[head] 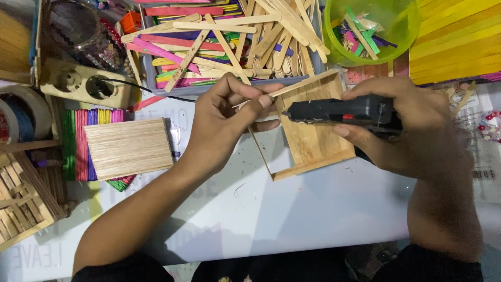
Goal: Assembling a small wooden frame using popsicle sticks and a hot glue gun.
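Hands working over the white bench (313, 209): glue gun meeting stick.
Left hand (224, 125) is pinching a thin wooden stick (300, 86) above an open wooden box frame (313, 141); right hand (417, 130) is gripping a black glue gun (339, 110), nozzle pointing at the stick.

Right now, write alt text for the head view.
A right hand aims a black glue gun at a thin wooden stick pinched by the left hand, over a shallow wooden tray on a white table.
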